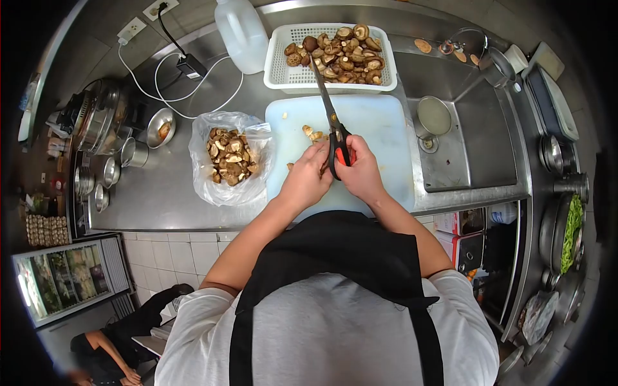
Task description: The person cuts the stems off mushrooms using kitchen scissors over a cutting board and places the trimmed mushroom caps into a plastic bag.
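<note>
Note, above the pale blue plastic cutting board (386, 125), long dark-bladed scissors (333, 122) with black handles and red inner grips. Handles toward the body; long axis running away and slightly left, tips over the white perforated plastic basket (275, 72). Read blades as close together. Right hand (362, 172) nearer the handles, closed around them. Left hand (310, 177) just beside, fingers curled close together; cannot tell whether holding anything, undersides being hidden.

Record pale brown cut mushroom pieces (311, 134) on the board, just beyond the left fingertips, left of the scissors. Near basket rim lying under the blades, across the line outward. Whole brown mushrooms (351, 56) heaped mostly in the basket's right part.

Farther out, left of the board: clear plastic bag (203, 183), open, with brown-and-cream mushrooms inside. Beyond, left of the basket: translucent white plastic jug (243, 38). To the right of the board: stainless steel sink (483, 128).
</note>
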Motion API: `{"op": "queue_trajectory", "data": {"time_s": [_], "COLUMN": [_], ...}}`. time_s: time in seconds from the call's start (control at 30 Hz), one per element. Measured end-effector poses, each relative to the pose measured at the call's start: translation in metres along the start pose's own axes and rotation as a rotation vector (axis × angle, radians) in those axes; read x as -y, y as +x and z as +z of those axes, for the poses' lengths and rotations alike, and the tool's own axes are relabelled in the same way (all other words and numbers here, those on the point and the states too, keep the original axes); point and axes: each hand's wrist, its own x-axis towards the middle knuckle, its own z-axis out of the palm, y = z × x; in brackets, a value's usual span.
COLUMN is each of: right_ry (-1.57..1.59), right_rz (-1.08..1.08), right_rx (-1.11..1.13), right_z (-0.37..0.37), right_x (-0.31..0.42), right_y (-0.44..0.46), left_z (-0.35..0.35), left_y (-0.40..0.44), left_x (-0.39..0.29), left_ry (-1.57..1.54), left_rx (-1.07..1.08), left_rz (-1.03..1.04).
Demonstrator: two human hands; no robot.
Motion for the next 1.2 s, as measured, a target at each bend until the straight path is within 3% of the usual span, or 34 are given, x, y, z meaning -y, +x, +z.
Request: {"op": "queue_trajectory", "data": {"time_s": [0.1, 0.2, 0.23, 0.3, 0.33, 0.43, 0.5, 0.53, 0.6, 0.63, 0.7, 0.87, 1.1, 1.2], "right_ry": [-0.188, -0.254, -0.283, -0.409, -0.405, -0.525, -0.772, -0.756, -0.181, -0.180, -0.328, -0.274, -0.352, -0.301], "right_rz": [-0.079, -0.096, -0.119, -0.131, -0.136, -0.205, -0.523, -0.545, -0.020, -0.026, 0.084, 0.386, 0.296, 0.362], "right_rx": [-0.055, -0.131, -0.103, -0.069, -0.058, -0.011, -0.006, 0.021, 0.332, 0.361, 0.634, 0.864, 0.960, 0.982], "right_z": [-0.003, -0.015, -0.018, -0.028, -0.031, -0.037, -0.038, -0.038, -0.039, -0.038, -0.038, -0.014, 0.023, 0.036], "right_x": [-0.007, -0.004, 0.000, -0.002, -0.004, -0.004, 0.004, 0.009, 0.019, 0.024, 0.032, 0.029, 0.023, 0.030], "right_y": [0.006, 0.020, 0.024, 0.031, 0.032, 0.031, 0.024, 0.019, 0.008, 0.005, 0.003, 0.008, 0.016, 0.020], "left_z": [0.001, -0.002, -0.009, -0.024, -0.029, -0.043, -0.057, -0.066, -0.081, -0.087, -0.096, -0.103, -0.094, -0.094], "left_y": [0.002, 0.007, 0.009, 0.007, 0.007, 0.003, -0.001, -0.003, -0.009, -0.011, -0.016, -0.020, -0.032, -0.041], "left_x": [0.004, 0.018, 0.016, 0.014, 0.020, 0.023, 0.030, 0.034, 0.052, 0.060, 0.070, 0.075, 0.066, 0.068], "left_ry": [0.002, -0.702, -0.701, -1.228, -1.336, -1.404, -1.356, -1.305, -1.285, -1.283, -1.387, -1.458, -1.331, -1.294], "left_rx": [0.066, 0.097, 0.086, -0.056, -0.077, -0.250, -0.407, -0.533, -0.751, -0.783, -0.826, -0.929, -1.001, -0.988], "left_rz": [-0.081, -0.491, -0.493, -0.626, -0.641, -0.650, -0.629, -0.613, -0.575, -0.571, -0.521, -0.512, -0.485, -0.476]}}
